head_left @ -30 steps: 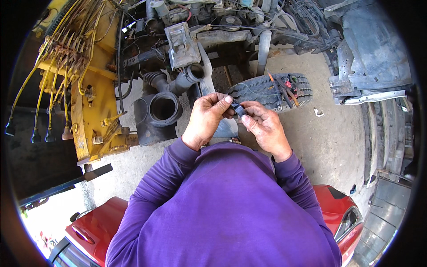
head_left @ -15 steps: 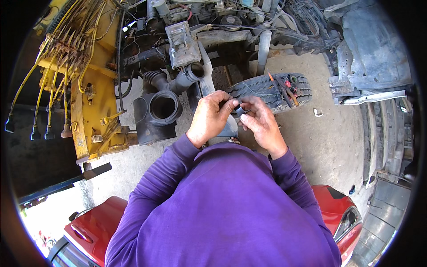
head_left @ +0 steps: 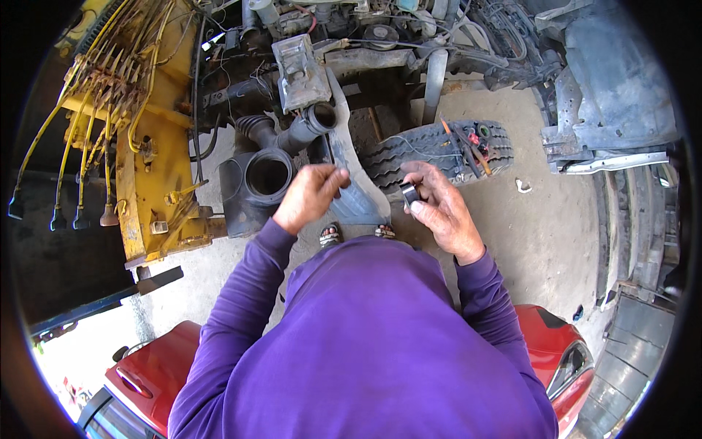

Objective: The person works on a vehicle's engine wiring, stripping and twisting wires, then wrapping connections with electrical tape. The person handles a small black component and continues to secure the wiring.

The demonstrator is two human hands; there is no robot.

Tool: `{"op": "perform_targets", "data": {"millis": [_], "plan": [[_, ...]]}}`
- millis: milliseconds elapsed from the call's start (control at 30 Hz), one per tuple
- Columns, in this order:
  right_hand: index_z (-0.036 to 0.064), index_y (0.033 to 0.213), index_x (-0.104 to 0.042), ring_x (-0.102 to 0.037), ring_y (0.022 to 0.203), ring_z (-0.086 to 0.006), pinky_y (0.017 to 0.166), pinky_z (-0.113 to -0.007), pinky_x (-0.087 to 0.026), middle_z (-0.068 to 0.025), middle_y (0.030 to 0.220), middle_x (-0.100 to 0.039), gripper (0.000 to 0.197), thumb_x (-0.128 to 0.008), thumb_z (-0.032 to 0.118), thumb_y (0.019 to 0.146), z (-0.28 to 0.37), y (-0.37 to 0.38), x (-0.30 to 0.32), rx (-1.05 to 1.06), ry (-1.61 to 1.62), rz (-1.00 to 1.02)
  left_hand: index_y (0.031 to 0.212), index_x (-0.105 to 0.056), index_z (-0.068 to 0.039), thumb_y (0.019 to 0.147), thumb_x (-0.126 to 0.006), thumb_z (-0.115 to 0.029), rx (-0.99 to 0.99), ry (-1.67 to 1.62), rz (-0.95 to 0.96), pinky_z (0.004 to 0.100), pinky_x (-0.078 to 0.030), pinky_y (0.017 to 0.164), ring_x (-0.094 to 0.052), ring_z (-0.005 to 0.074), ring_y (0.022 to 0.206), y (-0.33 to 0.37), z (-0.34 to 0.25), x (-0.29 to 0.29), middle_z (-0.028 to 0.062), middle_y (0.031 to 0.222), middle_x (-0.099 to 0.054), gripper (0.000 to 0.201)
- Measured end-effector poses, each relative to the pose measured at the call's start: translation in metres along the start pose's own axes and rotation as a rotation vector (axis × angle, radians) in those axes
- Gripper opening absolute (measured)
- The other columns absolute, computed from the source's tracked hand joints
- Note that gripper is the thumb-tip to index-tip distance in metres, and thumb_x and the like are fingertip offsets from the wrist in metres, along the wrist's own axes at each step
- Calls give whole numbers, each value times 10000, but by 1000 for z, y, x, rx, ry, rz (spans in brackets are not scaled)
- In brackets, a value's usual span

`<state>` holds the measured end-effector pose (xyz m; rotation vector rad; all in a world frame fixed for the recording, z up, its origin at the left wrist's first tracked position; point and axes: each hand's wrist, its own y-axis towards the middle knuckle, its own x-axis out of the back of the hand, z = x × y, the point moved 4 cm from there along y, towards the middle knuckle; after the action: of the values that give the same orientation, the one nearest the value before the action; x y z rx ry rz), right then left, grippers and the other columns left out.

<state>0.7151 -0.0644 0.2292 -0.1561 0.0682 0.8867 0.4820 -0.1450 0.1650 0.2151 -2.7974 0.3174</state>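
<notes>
Between the thumb and fingers of my right hand (head_left: 442,212) is a small black roll of tape (head_left: 409,193), its pale edge catching light. My left hand (head_left: 313,194) is apart from it, to the left, with fingers curled and pinched together. Whatever that pinch holds, if anything, is too small and blurred to make out. Below and between the hands lies a long grey-blue metal panel (head_left: 358,201). To the left of my left hand is a black air duct (head_left: 268,175) with a wide round mouth.
A tyre (head_left: 409,152) lies beyond my right hand, with pliers (head_left: 479,154) and other tools on it. A yellow frame (head_left: 157,175) with hanging cables stands at left. An exposed engine bay (head_left: 373,36) is ahead. Red car parts (head_left: 157,369) are behind me on both sides.
My hands, together on the black tape before, have separated. The left has moved left with fingers pinched; the right has moved slightly right and down, keeping the roll.
</notes>
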Motion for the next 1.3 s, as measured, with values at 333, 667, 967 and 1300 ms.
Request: {"op": "perform_targets", "data": {"millis": [333, 667, 967, 1300], "plan": [[-19, 1405, -482, -557, 1041, -143, 947, -289, -467, -114, 1254, -520, 520, -646, 97, 926, -15, 0, 2, -16, 8, 3, 727, -585, 32, 1055, -575, -355, 24, -131, -311, 320, -375, 523, -390, 92, 576, -11, -10, -1, 20, 612, -501, 508], [-3, 1438, -441, -541, 1093, -149, 967, -292, -465, -105, 1230, -508, 564, -623, -29, 905, -7, 4, -6, 22, 42, 0, 1002, -747, 50, 959, -690, -147, 35, -162, -157, 270, -522, 685, -629, 95, 735, -6, -25, -6, 81, 791, -715, 210], [7, 1449, -432, -549, 1090, -157, 988, -309, -466, -104, 1237, -520, 604, -659, -37, 891, -9, 2, -1, 16, -40, -48, 1118, -700, 65, 996, -612, -68, -67, -264, -75, 285, -582, 810, -718, 145, 882, -6, -42, -12, 104, 978, -741, 201], [-12, 1400, -489, -580, 1070, -176, 926, -321, -502, -111, 1226, -557, 613, -659, 223, 859, -14, 15, 4, 66, 170, -7, 1048, -679, 26, 925, -651, 19, -143, -619, 36, 289, -564, 821, -695, 149, 859, -5, -51, -20, 100, 978, -728, 126]]}}
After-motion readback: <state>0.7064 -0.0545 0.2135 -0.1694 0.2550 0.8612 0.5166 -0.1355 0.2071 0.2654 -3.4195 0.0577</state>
